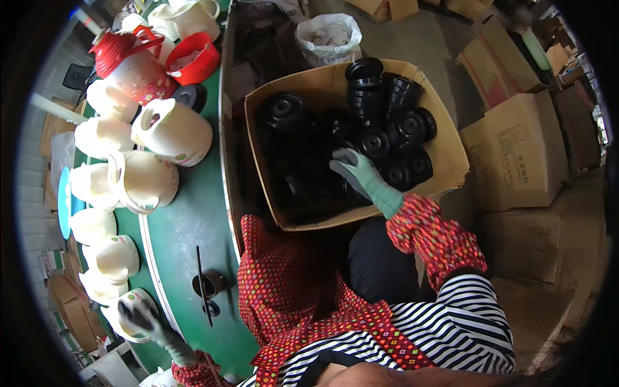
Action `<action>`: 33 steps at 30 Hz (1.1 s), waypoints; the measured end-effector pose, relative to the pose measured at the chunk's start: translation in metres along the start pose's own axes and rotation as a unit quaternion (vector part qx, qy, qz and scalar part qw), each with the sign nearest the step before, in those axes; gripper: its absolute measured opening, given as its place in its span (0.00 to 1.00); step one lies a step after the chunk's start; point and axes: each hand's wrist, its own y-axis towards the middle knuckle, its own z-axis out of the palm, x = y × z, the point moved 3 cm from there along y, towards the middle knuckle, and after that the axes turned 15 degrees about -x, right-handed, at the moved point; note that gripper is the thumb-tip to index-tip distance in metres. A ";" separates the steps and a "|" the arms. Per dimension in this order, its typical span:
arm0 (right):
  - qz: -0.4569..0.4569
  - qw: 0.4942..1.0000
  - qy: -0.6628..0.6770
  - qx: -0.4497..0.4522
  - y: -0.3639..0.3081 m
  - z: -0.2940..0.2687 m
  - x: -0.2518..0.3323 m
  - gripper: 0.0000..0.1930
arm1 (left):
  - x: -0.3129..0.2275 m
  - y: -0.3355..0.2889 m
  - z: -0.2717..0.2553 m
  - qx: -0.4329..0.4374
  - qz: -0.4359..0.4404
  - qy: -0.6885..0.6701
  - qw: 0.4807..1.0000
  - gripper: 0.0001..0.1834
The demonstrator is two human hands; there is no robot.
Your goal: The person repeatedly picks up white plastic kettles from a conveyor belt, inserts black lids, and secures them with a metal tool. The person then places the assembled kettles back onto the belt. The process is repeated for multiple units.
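Right hand [365,174] reaches into the box [446,169], over the black parts [373,143]. Right fingers are bent, tips toward your left; dark glove on dark parts, so you cannot tell whether they pinch one. Left hand [149,324] lies against a near pitcher [133,300] on the counter [187,232]; fingers look spread there, grip unclear.

Handling, as judged: take a loose part beside the right fingers, not one wedged under its neighbours. Close thumb and fingers around the body rather than the flat end; gloss could make it slip. Lift straight up, clear of the stacked parts beyond your fingers and the box rim. Light left fingers should do; a hard push could shift the pitcher into its row.

Looks: parts are black, shiny, round, ringed; several show a disc face with a small hub. Some lie on their sides, some stack in columns. Pitcher under the left fingers is cream-white, rounded, partly covered.
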 end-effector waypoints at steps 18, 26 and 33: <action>0.005 0.966 -0.245 -0.079 0.208 0.097 -0.189 0.29 | -0.179 -0.223 0.531 0.553 0.340 0.187 0.737 0.53; -0.414 0.878 -0.221 -0.097 0.182 0.062 -0.035 0.32 | -0.183 -0.194 0.521 0.353 0.302 -0.138 0.875 0.46; -0.397 0.909 -0.118 0.041 0.200 0.096 -0.034 0.30 | -0.166 -0.203 0.557 0.487 0.429 0.104 0.754 0.54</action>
